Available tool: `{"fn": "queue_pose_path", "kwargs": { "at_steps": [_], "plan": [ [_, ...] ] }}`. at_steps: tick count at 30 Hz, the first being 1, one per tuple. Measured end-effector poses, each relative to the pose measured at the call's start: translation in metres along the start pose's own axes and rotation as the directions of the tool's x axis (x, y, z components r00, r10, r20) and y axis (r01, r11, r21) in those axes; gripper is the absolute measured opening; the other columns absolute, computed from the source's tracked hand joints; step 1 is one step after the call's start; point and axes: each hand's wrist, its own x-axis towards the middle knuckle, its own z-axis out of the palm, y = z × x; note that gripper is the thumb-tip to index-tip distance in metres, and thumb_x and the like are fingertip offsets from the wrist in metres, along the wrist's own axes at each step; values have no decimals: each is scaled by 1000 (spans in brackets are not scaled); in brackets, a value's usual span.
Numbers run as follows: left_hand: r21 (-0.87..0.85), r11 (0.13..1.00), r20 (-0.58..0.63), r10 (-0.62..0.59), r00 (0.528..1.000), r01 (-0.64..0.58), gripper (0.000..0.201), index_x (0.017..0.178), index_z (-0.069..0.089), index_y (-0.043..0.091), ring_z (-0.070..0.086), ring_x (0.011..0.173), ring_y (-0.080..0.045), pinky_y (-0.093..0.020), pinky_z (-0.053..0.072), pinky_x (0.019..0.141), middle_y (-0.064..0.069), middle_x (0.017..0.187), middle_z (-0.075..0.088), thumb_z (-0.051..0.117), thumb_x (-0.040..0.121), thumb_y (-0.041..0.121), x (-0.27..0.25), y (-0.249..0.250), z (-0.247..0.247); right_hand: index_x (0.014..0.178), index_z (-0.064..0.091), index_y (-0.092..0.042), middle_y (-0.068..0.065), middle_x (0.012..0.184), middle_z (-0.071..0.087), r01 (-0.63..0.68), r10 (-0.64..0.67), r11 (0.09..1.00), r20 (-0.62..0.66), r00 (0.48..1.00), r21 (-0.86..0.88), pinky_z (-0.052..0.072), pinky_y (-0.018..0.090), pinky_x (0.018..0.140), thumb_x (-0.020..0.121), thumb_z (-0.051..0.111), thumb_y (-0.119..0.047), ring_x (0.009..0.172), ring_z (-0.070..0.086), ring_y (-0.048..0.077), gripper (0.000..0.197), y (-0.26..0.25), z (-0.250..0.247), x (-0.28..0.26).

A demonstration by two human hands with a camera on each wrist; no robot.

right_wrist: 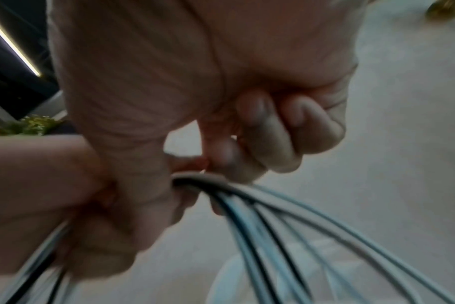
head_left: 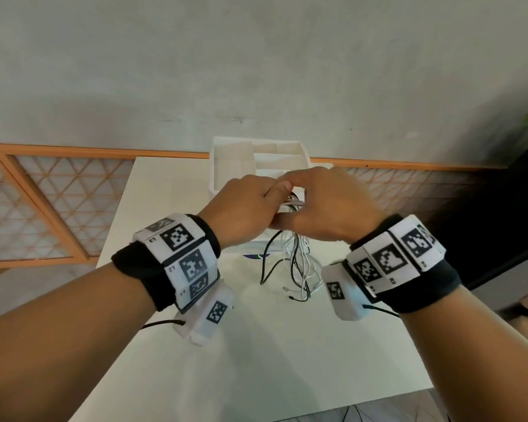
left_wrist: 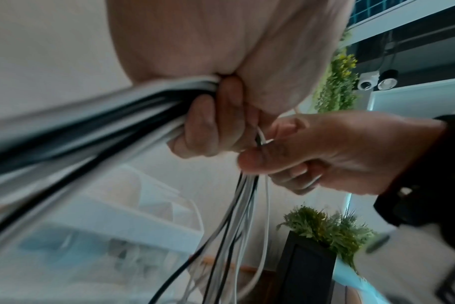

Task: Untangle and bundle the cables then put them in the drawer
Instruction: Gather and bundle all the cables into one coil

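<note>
Both our hands, left (head_left: 244, 205) and right (head_left: 323, 205), curled tight round the cables (head_left: 296, 257); held above the tabletop (head_left: 256, 345) so loose ends hang straight for bundling.

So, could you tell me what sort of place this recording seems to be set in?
Probably an office or studio room, not a workshop. The hands work over a plain white table holding a white desk organiser, a grey wall rises behind it, and a potted plant stands nearby.
</note>
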Motion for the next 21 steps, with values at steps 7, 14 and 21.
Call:
{"fn": "queue_pose_path", "kwargs": {
  "at_steps": [7, 14, 21],
  "plan": [
    [35, 999, 56, 17, 998, -19, 52, 73, 62, 17, 42, 48, -12, -25, 34, 51, 4, 57, 49, 44, 95, 60, -5, -11, -17, 53, 56, -19, -1, 52, 53, -125, 124, 991, 15, 992, 44, 32, 24, 50, 82, 62, -37, 53, 56, 22, 35, 32, 14, 18],
    [-181, 939, 170, -262, 950, 291, 63, 72, 50, 10, 32, 45, -16, -26, 39, 48, 8, 47, 34, 42, 85, 71, -20, -92, -14, 61, 64, -13, 4, 58, 66, -332, 342, 935, -69, 937, 126, 50, 27, 49, 89, 59, -37, 54, 63, 23, 37, 98, 8, 53],
    [-299, 901, 107, -297, 949, 315, 60, 70, 50, 13, 28, 46, -16, -27, 35, 49, 6, 49, 31, 41, 90, 70, -10, -102, -2, 91, 72, -24, 5, 80, 76, -346, 513, 748, -162, 843, 567, 61, 45, 81, 78, 56, -64, 77, 73, 29, 46, 115, -5, 107]
  ]
}}
